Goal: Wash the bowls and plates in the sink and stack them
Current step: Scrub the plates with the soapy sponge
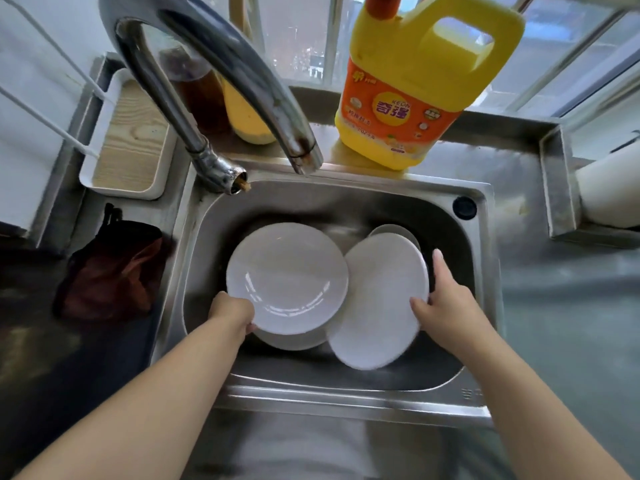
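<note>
While no water is running, two round white plates are being held by a person's hands inside a stainless steel sink (485,271).

One round white plate (287,278) is being gripped at its near edge by the left hand (235,313), above another white dish (291,341). A second round white plate (381,299), tilted and blurred, is being pinched at its right rim by the right hand (446,303), partly covering a further white dish (394,232). Washing is judged barely begun: the curved metal tap (214,74) is dry, the yellow detergent jug (415,84) is standing unused on the ledge, and nothing is yet being stacked outside.
</note>
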A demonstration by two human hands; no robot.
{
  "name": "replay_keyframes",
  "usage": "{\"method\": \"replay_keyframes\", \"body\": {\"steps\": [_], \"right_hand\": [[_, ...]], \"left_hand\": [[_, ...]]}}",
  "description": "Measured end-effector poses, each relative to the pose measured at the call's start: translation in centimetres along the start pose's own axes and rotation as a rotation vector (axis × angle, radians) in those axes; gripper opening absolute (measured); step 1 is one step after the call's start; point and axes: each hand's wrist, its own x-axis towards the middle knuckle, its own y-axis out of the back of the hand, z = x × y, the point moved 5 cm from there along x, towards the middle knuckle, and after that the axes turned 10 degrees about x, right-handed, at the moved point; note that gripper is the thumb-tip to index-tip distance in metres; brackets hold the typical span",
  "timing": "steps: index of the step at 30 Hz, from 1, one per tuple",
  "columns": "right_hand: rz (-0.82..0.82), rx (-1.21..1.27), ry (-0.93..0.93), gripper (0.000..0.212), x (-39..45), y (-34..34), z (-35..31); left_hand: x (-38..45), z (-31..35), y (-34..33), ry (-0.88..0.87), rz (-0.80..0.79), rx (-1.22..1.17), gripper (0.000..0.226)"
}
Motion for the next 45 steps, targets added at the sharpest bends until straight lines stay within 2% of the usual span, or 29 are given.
{"method": "replay_keyframes", "body": {"steps": [6, 9, 13, 16, 18, 21, 22, 24, 25, 26, 27, 29, 32, 35, 38, 41, 45], "right_hand": [[0.088, -0.102, 0.085, 0.043, -1.8, 3.6, -0.6], [0.132, -0.051, 0.073, 0.034, -2.1, 4.1, 0.0], [0.120, 0.177, 0.017, 0.036, -1.3, 2.2, 1.1], [0.093, 0.462, -0.101, 0.039, -0.4, -0.8, 2.2], [0.073, 0.665, -0.188, 0.036, 0.3, -3.1, 2.7], [0.015, 0.900, -0.273, 0.031, 1.3, -6.5, 2.9], [-0.009, 0.967, -0.301, 0.030, 1.7, -7.6, 2.8], [-0.077, 1.068, -0.356, 0.030, 2.1, -9.3, 2.6], [-0.113, 1.057, -0.364, 0.029, 2.1, -9.8, 2.3], [-0.134, 0.940, -0.337, 0.030, 2.0, -9.8, 2.0], [-0.127, 0.725, -0.276, 0.032, 2.2, -9.3, 1.8], [0.025, 0.288, -0.102, 0.039, 3.1, -7.3, 1.7], [0.248, -0.065, 0.144, 0.047, 5.0, -4.4, 0.8], [0.169, -0.344, 0.089, 0.056, 8.1, -3.8, 1.1], [0.052, -0.462, -0.024, 0.063, 10.5, -4.4, 2.2], [0.029, -0.516, -0.041, 0.063, 11.3, -4.6, 2.5], [0.097, -0.344, -0.007, 0.058, 9.4, -3.3, 0.5]], "left_hand": [[1.0, -0.9, -0.5, -0.030, 0.056, 0.051, 0.025], [1.1, -1.1, -0.9, -0.008, -0.017, 0.019, 0.029], [0.3, -1.5, -1.2, 0.058, -0.140, 0.028, 0.029], [-1.2, -0.3, -0.6, -0.058, -0.122, 0.051, 0.029], [-3.2, 0.9, -0.7, -0.135, -0.258, -0.077, 0.032], [-7.3, 2.1, -1.6, -0.146, -0.659, -0.319, 0.029], [-8.1, 2.2, -1.7, -0.171, -0.708, -0.375, 0.029], [-8.6, 2.2, -1.5, -0.237, -0.659, -0.430, 0.041], [-8.6, 2.2, -1.1, -0.261, -0.613, -0.440, 0.046], [-8.4, 2.1, -0.8, -0.276, -0.575, -0.443, 0.050], [-8.4, 2.1, -0.5, -0.283, -0.561, -0.448, 0.051], [-8.4, 2.0, 0.1, -0.281, -0.546, -0.439, 0.049], [-8.1, 1.6, 0.8, -0.266, -0.517, -0.398, 0.047], [-8.0, 1.4, 1.1, -0.267, -0.485, -0.367, 0.045], [-7.9, 1.3, 1.0, -0.282, -0.444, -0.384, 0.042], [-8.0, 1.4, 1.0, -0.290, -0.440, -0.396, 0.042], [-8.5, 1.6, 1.1, -0.302, -0.469, -0.444, 0.046]]}}
